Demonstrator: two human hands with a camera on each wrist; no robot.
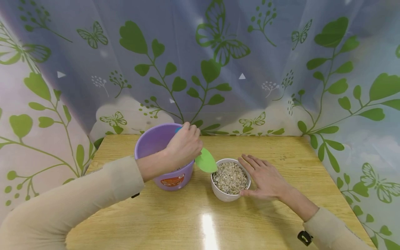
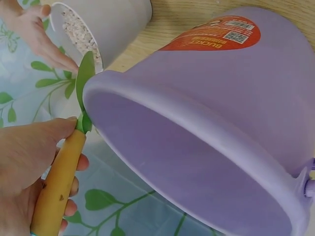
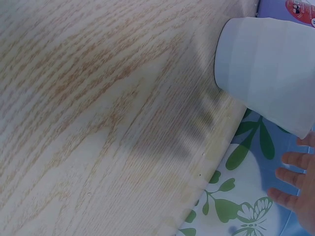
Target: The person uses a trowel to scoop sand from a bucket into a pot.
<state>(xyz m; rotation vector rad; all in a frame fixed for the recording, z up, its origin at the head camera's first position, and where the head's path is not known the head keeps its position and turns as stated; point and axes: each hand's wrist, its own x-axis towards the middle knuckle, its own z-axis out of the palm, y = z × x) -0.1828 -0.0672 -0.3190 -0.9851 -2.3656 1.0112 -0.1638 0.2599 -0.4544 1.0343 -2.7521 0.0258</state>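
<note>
My left hand [image 1: 183, 146] grips the yellow handle of a small trowel [image 2: 60, 182] beside the rim of a purple bucket [image 1: 188, 173]. Its green blade points toward a white pot [image 1: 222, 195], with the tip close to the pot's left rim. Pale, coarse grit [image 1: 231, 177] fills the pot nearly to the top. On the pot's far side, my right hand [image 1: 267, 178] has its fingers spread and extended, with thumb and fingertips at the rim. The left wrist view shows the blade [image 2: 84, 81] with no visible grit on the face it shows.
The wooden table [image 1: 150, 222] carries the bucket and pot side by side, a small gap between them. An orange label [image 1: 173, 181] faces the front of the bucket. Behind the table hangs a curtain [image 1: 268, 104] printed with leaves and butterflies.
</note>
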